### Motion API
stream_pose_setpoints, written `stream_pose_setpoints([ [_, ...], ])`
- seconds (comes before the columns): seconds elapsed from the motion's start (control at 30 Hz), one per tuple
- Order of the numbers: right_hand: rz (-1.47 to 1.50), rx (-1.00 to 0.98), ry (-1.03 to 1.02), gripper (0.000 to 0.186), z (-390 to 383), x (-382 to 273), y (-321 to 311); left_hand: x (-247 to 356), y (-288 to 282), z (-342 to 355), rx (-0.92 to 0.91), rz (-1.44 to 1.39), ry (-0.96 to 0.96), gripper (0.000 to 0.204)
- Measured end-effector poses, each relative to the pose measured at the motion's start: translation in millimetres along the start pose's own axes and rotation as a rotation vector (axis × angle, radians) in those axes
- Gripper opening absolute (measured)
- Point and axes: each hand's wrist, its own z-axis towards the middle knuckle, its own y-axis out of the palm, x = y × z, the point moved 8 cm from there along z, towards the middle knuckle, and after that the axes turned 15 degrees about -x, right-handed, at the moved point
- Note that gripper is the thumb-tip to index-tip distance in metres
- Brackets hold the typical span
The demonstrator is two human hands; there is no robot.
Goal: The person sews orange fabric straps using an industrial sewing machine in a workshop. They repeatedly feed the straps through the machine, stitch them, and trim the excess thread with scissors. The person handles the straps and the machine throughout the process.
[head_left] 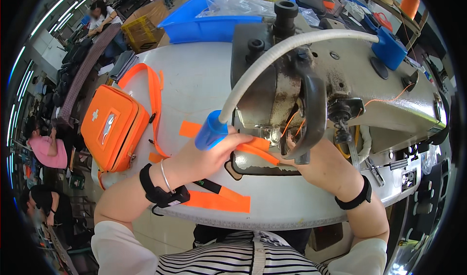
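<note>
My left hand (209, 156) pinches a folded orange fabric strip (258, 152) on the bed of a sewing machine (335, 56), just left of the needle area. One end of the strip points toward my right hand (314, 160), whose fingers are mostly hidden behind the machine's dark curved arm. Orange thread runs down to the needle area. Over my left hand hangs a blue cup-shaped nozzle (212, 130) on a white flexible hose (272, 46). An orange zipped bag (112, 127) with a white cross and an orange strap lies to the left.
More orange fabric (221, 202) lies near the table's front edge, beside a black label. A blue bin (209, 29) with clear plastic bags stands behind. Small scissors-like snips (374, 172) lie at the right. Other people sit at work farther left.
</note>
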Motion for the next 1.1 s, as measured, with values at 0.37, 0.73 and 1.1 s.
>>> stream_pose_setpoints([
  [0.37, -0.067, -0.004, -0.073, 0.052, -0.6, 6.8, 13.1, -18.1, 4.1, -3.2, -0.104, 0.036, 0.098, 0.039],
  [0.73, 0.023, -0.042, -0.071, 0.055, -3.3, 3.3, 4.2, 7.3, -12.5, 9.5, -0.221, 0.173, -0.033, 0.034],
  [1.1, -0.023, -0.052, -0.051, 0.055, -0.8, 7.3, 7.9, 0.9, 11.7, 4.1, -0.202, 0.319, 0.035, 0.029],
])
